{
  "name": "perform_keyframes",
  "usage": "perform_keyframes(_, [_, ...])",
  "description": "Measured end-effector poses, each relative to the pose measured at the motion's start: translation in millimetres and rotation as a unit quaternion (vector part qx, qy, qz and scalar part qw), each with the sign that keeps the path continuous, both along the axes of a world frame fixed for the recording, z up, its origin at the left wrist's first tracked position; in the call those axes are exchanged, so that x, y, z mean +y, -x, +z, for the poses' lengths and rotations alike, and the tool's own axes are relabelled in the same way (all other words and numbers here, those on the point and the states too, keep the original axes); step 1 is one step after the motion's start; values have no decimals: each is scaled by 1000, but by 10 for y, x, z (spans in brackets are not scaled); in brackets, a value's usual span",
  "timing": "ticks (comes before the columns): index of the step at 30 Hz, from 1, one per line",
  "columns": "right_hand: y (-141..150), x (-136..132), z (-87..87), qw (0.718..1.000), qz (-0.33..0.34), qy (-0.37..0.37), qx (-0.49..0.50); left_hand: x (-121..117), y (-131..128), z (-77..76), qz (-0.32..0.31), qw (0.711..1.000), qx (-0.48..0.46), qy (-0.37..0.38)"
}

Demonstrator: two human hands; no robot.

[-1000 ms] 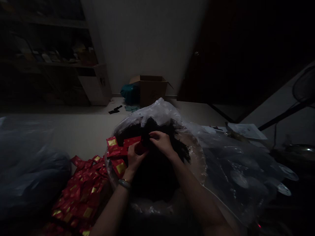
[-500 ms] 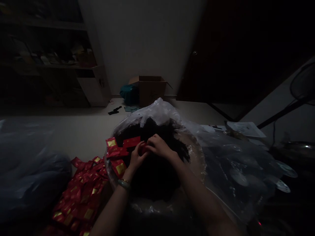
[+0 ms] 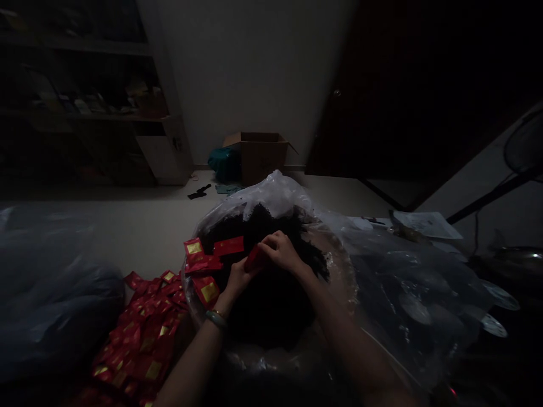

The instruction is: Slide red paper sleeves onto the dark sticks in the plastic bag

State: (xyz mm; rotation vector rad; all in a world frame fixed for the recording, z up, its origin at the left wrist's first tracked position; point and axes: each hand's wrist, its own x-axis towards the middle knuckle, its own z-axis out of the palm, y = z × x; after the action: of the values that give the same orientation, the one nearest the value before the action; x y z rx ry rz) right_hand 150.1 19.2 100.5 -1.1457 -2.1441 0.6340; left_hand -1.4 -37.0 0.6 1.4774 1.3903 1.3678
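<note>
Over a plastic-lined round container (image 3: pixel 339 265) of dark, loose, leaf-like stuff (image 3: pixel 271 305), my two hands meet at one small red packet (image 3: pixel 253 259). My left hand (image 3: pixel 238 278) grips its lower left side, fingers partly hidden. At its upper right edge, my right hand (image 3: pixel 280 250) pinches with bent fingers. Whether the packet's top is open or closed is too dark to tell. Several red packets with gold labels (image 3: pixel 208 291) lie at the container's left rim, one plain red packet (image 3: pixel 229 246) on the dark stuff.
A big heap of red and gold packets (image 3: pixel 139 333) sits left of the container. Clear plastic sheeting (image 3: pixel 407 282) spreads to the right, and a bluish plastic bag (image 3: pixel 55 316) fills the far left. Against the wall stands an open cardboard box (image 3: pixel 263 155) beside a teal bag (image 3: pixel 224 164).
My right hand came down to the packet in my left hand. Both hands then shifted slightly right, and the packet now stands more upright between them.
</note>
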Motion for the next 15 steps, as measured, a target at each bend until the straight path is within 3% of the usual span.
perform_keyframes(3, [-97,-56,182,996,57,-39,-61,15,-15,2,-5,996,-83,6])
perform_keyframes(7, [-142,-82,352,972,193,23,-135,20,-8,-22,-62,991,-110,32])
perform_keyframes(11, [-93,-72,382,955,184,103,-209,1,20,-43,-90,994,-44,43])
perform_keyframes(15, [-49,-58,315,941,173,173,-232,-26,38,-32,-63,996,57,25])
